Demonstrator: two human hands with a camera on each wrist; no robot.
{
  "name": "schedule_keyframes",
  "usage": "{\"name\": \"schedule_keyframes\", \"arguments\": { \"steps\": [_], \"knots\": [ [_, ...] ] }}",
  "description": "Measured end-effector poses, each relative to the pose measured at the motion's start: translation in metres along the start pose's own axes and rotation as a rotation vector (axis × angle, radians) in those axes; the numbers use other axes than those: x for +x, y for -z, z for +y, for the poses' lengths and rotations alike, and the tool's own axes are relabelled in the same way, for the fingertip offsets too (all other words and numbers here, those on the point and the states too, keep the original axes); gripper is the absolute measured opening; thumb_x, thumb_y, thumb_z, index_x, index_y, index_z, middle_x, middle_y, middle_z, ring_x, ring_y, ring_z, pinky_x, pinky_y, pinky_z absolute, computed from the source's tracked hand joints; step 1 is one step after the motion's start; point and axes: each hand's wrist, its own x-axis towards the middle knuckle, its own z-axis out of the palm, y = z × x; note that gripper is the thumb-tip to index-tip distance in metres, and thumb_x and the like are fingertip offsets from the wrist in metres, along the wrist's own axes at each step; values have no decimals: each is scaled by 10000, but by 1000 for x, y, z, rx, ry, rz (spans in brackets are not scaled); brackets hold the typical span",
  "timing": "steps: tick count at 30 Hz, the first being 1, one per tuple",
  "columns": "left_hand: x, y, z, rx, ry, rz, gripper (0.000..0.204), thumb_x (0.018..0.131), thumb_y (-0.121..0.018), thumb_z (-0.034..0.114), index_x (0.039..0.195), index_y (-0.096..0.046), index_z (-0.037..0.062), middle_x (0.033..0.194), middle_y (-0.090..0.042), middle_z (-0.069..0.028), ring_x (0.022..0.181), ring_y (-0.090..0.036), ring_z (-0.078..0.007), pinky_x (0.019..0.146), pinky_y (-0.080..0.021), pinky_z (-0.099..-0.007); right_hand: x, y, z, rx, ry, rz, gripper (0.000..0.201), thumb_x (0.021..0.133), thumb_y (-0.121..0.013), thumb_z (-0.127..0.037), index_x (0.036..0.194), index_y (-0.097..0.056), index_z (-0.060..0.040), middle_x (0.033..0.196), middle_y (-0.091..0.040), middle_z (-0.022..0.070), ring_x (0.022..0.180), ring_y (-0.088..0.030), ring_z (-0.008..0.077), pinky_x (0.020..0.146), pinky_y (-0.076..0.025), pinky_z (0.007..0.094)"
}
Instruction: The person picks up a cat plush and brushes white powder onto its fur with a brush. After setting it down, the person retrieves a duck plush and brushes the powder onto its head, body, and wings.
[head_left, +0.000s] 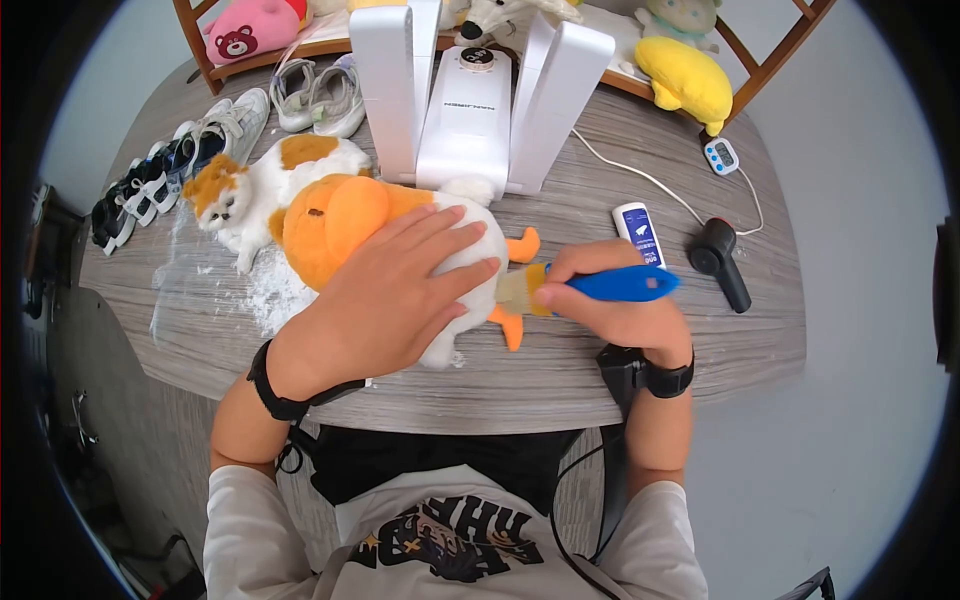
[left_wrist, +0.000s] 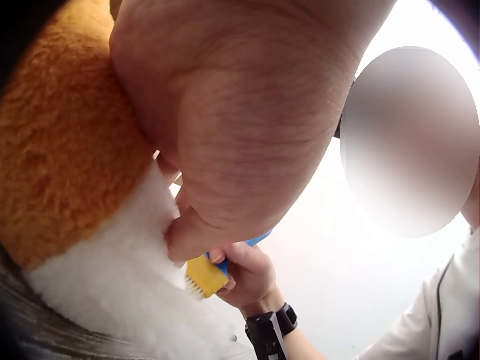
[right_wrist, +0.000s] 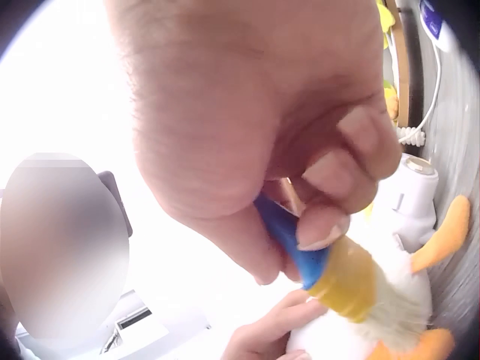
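Orange-and-white plush duck (head_left: pixel 320 232) lies on the bench (head_left: pixel 730 345), head toward the left hand's side, feet toward the brush (head_left: pixel 625 284). Left hand (head_left: pixel 375 295) is spread over its body. Right hand (head_left: pixel 615 318) pinches the brush near its yellow band, bristles (head_left: pixel 513 290) at the duck's lower end, between the orange feet.

Risks, as judged:
- Soft body, pressure from above only: a firm sideways stroke could roll or skid the duck if the palm lifts.
- Left fingertips sit near the bristles; a long stroke could brush over them.
- Loose white powder (head_left: pixel 275 290) beside the duck: dragging the toy that way would pick up more, and a quick flick could scatter it.
- Plush cat (head_left: pixel 290 180) touches the duck's head side; a shove would shift both.
- White bottle (head_left: pixel 639 236) lies near the right hand; a wide backswing could knock it.
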Motion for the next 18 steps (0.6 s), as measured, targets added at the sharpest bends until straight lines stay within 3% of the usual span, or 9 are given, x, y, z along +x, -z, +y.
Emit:
{"name": "schedule_keyframes", "arguments": {
  "steps": [3, 6, 7, 8, 10, 11, 15, 18],
  "knots": [
    [0, 0, 0, 0, 5, 6, 471, 824, -673, 147, 1290, -610, 114, 1412, -494, -155, 1341, -421, -376, 1131, -321, -508, 3, -1, 5, -246, 48, -76, 163, 876, -713, -123, 757, -662, -23, 626, -613, 25, 585, -554, 118, 553, -422, 272],
    [-1, 0, 0, -2, 3, 19, 468, 826, -672, 149, 1289, -611, 114, 1407, -496, -158, 1340, -422, -377, 1131, -320, -510, -5, 12, -1, -34, -59, -17, 151, 861, -723, -125, 762, -666, -25, 637, -621, 59, 559, -547, 172, 551, -426, 296],
    [-1, 0, 0, -5, -2, 18, 467, 827, -671, 150, 1289, -612, 115, 1404, -497, -160, 1339, -423, -378, 1131, -320, -511, -6, 11, 3, 55, -3, 11, 155, 854, -729, -132, 763, -666, -24, 651, -620, 77, 564, -541, 203, 560, -428, 309],
    [-1, 0, 0, -7, -4, 15, 467, 827, -671, 150, 1289, -612, 115, 1404, -497, -160, 1339, -423, -378, 1131, -320, -511, -4, 9, 0, 57, -6, 14, 155, 854, -729, -132, 763, -666, -24, 651, -620, 77, 564, -541, 203, 560, -428, 309],
    [0, 0, -1, 0, -2, 6, 469, 828, -670, 151, 1292, -611, 117, 1398, -499, -162, 1336, -425, -380, 1131, -320, -510, 3, 2, -8, 3, 200, -188, 169, 857, -730, -141, 759, -665, -20, 651, -607, 68, 579, -528, 182, 570, -423, 296],
    [0, 0, -1, 1, -3, 8, 469, 828, -670, 151, 1292, -611, 117, 1398, -499, -162, 1336, -425, -380, 1131, -320, -510, 4, 1, -4, -48, 120, -244, 168, 855, -731, -145, 762, -665, -22, 656, -605, 72, 592, -529, 181, 579, -424, 301],
    [-2, -1, -1, -8, 2, 19, 474, 825, -673, 149, 1293, -611, 117, 1397, -500, -165, 1334, -426, -381, 1130, -321, -511, -1, 11, 6, -94, 80, -233, 203, 831, -758, -150, 752, -643, -3, 663, -614, 87, 590, -562, 211, 569, -421, 308],
    [-2, -1, -2, -4, 2, 22, 475, 824, -673, 149, 1294, -610, 117, 1395, -501, -164, 1331, -429, -382, 1129, -323, -510, -2, 9, 2, -20, 90, -170, 152, 840, -738, -140, 773, -661, -27, 660, -597, 76, 588, -527, 179, 575, -420, 305]
  ]
}}
